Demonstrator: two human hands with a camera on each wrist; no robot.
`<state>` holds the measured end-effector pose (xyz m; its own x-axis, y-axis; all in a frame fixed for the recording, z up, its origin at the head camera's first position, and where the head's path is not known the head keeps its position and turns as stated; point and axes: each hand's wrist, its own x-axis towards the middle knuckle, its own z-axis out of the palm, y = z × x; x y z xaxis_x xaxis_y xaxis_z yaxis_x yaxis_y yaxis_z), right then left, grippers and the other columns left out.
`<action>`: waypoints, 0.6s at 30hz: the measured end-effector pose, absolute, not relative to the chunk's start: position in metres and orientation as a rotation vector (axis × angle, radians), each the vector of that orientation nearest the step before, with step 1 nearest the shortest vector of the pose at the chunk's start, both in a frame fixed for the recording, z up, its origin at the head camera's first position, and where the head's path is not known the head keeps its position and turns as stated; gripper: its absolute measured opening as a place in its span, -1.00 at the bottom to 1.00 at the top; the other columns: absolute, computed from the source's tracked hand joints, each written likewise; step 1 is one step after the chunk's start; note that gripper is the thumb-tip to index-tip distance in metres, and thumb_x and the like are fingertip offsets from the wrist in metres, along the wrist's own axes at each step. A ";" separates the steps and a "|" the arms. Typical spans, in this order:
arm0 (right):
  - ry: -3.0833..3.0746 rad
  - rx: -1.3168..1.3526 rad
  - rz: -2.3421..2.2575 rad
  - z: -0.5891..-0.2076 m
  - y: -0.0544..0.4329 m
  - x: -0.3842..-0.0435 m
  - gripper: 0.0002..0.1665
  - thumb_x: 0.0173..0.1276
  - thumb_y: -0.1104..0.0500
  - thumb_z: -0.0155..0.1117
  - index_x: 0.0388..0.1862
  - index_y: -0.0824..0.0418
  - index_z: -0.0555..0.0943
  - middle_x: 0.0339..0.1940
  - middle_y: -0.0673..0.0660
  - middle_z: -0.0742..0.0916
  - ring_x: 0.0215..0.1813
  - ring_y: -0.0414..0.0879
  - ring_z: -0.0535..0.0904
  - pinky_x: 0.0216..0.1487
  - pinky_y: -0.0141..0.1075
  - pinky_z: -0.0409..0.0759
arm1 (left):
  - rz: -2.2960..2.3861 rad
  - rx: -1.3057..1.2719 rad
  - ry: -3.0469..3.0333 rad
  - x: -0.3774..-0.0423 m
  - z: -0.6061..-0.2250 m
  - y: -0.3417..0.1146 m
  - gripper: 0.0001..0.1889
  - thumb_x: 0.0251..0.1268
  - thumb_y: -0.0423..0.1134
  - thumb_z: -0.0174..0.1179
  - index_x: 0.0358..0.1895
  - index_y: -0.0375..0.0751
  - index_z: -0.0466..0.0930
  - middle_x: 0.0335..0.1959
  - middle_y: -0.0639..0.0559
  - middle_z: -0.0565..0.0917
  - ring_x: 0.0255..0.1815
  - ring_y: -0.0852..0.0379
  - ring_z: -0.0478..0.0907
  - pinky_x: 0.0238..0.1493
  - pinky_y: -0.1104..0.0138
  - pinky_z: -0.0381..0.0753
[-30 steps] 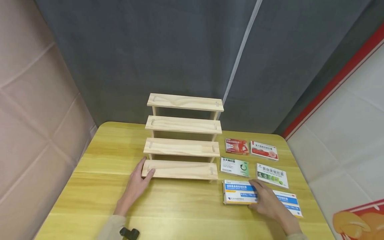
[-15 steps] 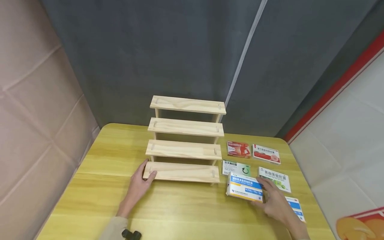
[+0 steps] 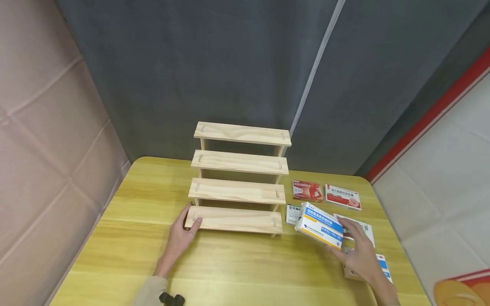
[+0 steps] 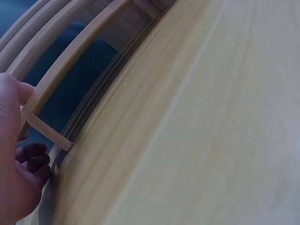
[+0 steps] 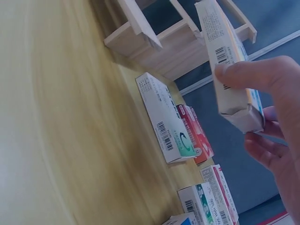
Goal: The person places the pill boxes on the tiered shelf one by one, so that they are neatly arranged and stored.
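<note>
My right hand [image 3: 357,246] pinches a blue-and-white medicine box [image 3: 320,225] by its right end, thumb along the near side. The right wrist view shows that medicine box [image 5: 225,61] raised off the table and tilted. My left hand [image 3: 180,233] grips the left end of the lowest step of a pale wooden stepped rack [image 3: 233,219], thumb on top. In the left wrist view, the left hand [image 4: 18,154] has its fingers at the end of the rack's board [image 4: 70,51]. All the rack's steps are bare.
Several medicine boxes lie right of the rack: a red box [image 3: 307,191], a red-and-white box [image 3: 343,197], a partly covered green-and-white box [image 5: 166,117], a white-and-green box [image 3: 367,231] and another blue-and-white box [image 3: 384,267]. A dark curtain [image 3: 214,63] hangs behind the wooden table [image 3: 229,272].
My right hand has lifted the blue-and-white box off the table and tilted it, moving it up and slightly right in view. My left hand stays on the rack's lowest step.
</note>
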<state>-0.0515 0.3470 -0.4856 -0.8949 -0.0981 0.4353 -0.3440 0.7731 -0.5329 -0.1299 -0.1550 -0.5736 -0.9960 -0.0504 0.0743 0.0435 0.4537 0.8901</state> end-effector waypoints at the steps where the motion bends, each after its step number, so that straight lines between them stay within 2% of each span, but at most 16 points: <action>1: -2.558 0.343 0.901 -0.484 0.347 -0.052 0.08 -0.27 0.39 0.74 0.35 0.39 0.48 0.20 0.30 0.59 0.12 -0.60 0.39 0.04 -0.79 0.49 | -1.606 0.010 -2.594 -0.130 -0.574 -0.155 -0.22 0.42 -0.01 0.27 0.60 -0.09 0.14 0.54 -0.35 0.27 0.42 -0.42 0.38 0.41 -0.23 0.44; 3: -2.513 0.359 0.929 -0.481 0.347 -0.054 0.07 -0.29 0.43 0.71 0.34 0.39 0.49 0.18 0.31 0.60 0.12 -0.57 0.41 0.05 -0.80 0.47 | -1.612 0.012 -2.576 -0.130 -0.575 -0.154 -0.23 0.43 -0.02 0.27 0.60 -0.06 0.15 0.54 -0.35 0.28 0.38 -0.42 0.43 0.35 -0.20 0.52; 6: -2.482 0.358 0.959 -0.476 0.346 -0.058 0.04 -0.29 0.47 0.69 0.31 0.42 0.51 0.15 0.33 0.62 0.09 -0.52 0.45 0.03 -0.80 0.48 | -1.643 0.019 -2.546 -0.129 -0.577 -0.154 -0.25 0.42 -0.07 0.28 0.59 -0.04 0.17 0.53 -0.33 0.30 0.28 -0.37 0.53 0.06 0.08 0.77; 7: -2.480 0.350 0.958 -0.474 0.346 -0.059 0.03 -0.29 0.47 0.69 0.31 0.42 0.51 0.14 0.32 0.63 0.07 -0.52 0.45 0.01 -0.80 0.49 | -1.654 0.020 -2.535 -0.129 -0.577 -0.154 -0.25 0.42 -0.08 0.28 0.59 -0.04 0.18 0.53 -0.33 0.31 0.26 -0.35 0.56 -0.04 0.19 0.79; 8: -2.482 0.341 0.957 -0.472 0.346 -0.061 0.03 -0.28 0.46 0.69 0.31 0.41 0.51 0.14 0.31 0.63 0.06 -0.52 0.46 -0.02 -0.80 0.49 | -1.665 0.016 -2.520 -0.130 -0.578 -0.154 -0.26 0.42 -0.10 0.29 0.58 -0.06 0.19 0.52 -0.33 0.32 0.34 -0.32 0.50 0.01 0.29 0.76; 10: -2.503 0.300 0.965 -0.468 0.343 -0.064 0.02 -0.23 0.42 0.70 0.33 0.37 0.51 0.15 0.28 0.64 0.05 -0.54 0.45 -0.04 -0.80 0.48 | -1.702 0.008 -2.492 -0.130 -0.578 -0.154 -0.27 0.41 -0.14 0.29 0.58 -0.07 0.20 0.52 -0.33 0.33 0.32 -0.31 0.52 -0.19 0.46 0.71; 13: -2.534 0.235 0.972 -0.460 0.339 -0.067 0.01 -0.16 0.34 0.71 0.37 0.29 0.50 0.17 0.21 0.63 0.08 -0.57 0.42 -0.03 -0.81 0.45 | -1.732 -0.015 -2.468 -0.130 -0.580 -0.154 -0.27 0.42 -0.15 0.28 0.58 -0.09 0.19 0.54 -0.33 0.30 0.40 -0.35 0.44 -0.23 0.44 0.74; 16: -2.547 0.205 0.983 -0.454 0.335 -0.072 0.00 -0.12 0.29 0.72 0.38 0.23 0.50 0.21 0.20 0.63 0.20 -0.57 0.38 0.02 -0.82 0.41 | -1.752 -0.040 -2.462 -0.131 -0.582 -0.155 -0.27 0.44 -0.13 0.26 0.59 -0.10 0.17 0.58 -0.29 0.23 0.50 -0.36 0.29 0.07 0.22 0.77; 18: -2.539 0.222 0.989 -0.451 0.334 -0.076 0.01 -0.12 0.30 0.71 0.39 0.21 0.50 0.25 0.22 0.62 0.26 -0.55 0.37 0.04 -0.81 0.41 | -1.763 -0.056 -2.451 -0.131 -0.583 -0.155 -0.27 0.45 -0.12 0.25 0.59 -0.11 0.17 0.59 -0.27 0.21 0.54 -0.35 0.22 0.31 0.05 0.62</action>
<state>-0.0763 0.3342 -0.4511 -0.9052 -0.0011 0.4250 -0.2882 0.7363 -0.6122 -0.1314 -0.1549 -0.5832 -0.9919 -0.0410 0.1204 0.1011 0.3203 0.9419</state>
